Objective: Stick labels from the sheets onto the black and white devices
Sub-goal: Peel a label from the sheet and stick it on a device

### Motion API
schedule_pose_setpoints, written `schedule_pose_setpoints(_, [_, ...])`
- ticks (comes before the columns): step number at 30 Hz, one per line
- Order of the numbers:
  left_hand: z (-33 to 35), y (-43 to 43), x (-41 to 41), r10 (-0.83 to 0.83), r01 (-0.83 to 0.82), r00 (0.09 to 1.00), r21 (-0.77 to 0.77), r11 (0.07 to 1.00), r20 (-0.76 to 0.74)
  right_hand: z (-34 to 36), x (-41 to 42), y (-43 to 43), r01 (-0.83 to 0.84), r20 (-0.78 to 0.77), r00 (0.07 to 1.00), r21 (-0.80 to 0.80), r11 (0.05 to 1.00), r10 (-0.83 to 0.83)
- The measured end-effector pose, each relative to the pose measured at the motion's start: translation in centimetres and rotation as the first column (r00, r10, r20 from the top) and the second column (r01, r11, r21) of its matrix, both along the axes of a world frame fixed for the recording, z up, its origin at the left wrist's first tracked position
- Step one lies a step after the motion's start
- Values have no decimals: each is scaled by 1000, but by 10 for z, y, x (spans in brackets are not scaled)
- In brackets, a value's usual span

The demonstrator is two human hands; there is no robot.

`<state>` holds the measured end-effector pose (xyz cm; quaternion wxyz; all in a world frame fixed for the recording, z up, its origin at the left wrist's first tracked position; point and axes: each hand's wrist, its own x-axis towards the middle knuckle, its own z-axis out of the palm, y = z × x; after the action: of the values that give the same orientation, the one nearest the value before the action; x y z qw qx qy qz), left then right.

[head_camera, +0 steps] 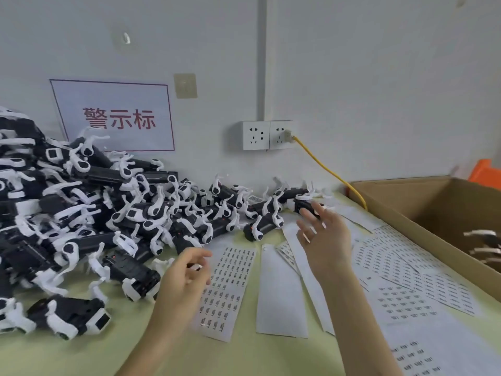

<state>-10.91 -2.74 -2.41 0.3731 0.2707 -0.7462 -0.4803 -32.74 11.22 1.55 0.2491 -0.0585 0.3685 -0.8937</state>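
Observation:
A big heap of black and white devices (pixel 89 213) covers the left of the table and thins out along the wall. My left hand (pixel 184 272) hovers at the left edge of a label sheet (pixel 230 291), fingers curled, pinching a small dark-and-white label that is blurred. My right hand (pixel 322 234) is raised with fingers spread and holds nothing. Its fingertips are just in front of the device (pixel 302 204) at the heap's right end. More label sheets (pixel 406 270) lie fanned out to the right.
A blank backing strip (pixel 282 294) lies between the sheets. A large cardboard box (pixel 423 213) at the right holds a few devices (pixel 485 242). A yellow cable (pixel 325 169) runs from the wall socket (pixel 268 135) down behind the box. An orange bin (pixel 485 172) stands behind it.

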Motion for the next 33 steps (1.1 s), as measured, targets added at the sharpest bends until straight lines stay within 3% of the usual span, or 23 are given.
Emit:
schedule_pose_setpoints(2, [2, 1, 2, 121, -129, 990, -107, 986, -77, -1, 11, -13, -24, -124, 991, 141, 990, 42])
schedule_pose_setpoints(6, [2, -5, 7, 298, -318, 941, -118, 941, -159, -9, 30, -30, 27, -386, 912, 387, 921, 136])
schedule_pose_setpoints(8, [-1, -13, 9, 300, -307, 951, -114, 945, -72, -12, 38, -35, 61, -473, 864, 435, 898, 171])
schedule_pose_setpoints(11, [-4, -19, 9, 221, -174, 951, -215, 961, 218, -15, 50, -39, 73, -557, 796, 475, 877, 236])
schedule_pose_setpoints(13, [-6, -17, 7, 227, -150, 935, -278, 949, 271, -18, 56, -42, 85, -610, 739, 507, 858, 287])
schedule_pose_setpoints(21, [2, -10, 10, 281, -303, 953, -278, 912, -115, -31, 75, -50, 267, -779, 436, 591, 761, 451])
schedule_pose_setpoints(26, [4, 1, 9, 249, -319, 932, -268, 909, -263, -35, 81, -53, 164, -752, 388, 625, 763, 533])
schedule_pose_setpoints(30, [5, 10, 7, 168, -266, 942, -339, 902, -292, -41, 86, -56, 161, -702, 280, 707, 689, 655])
schedule_pose_setpoints(33, [4, 12, 6, 154, -232, 948, -275, 933, -279, -44, 85, -58, 194, -705, 286, 706, 682, 649])
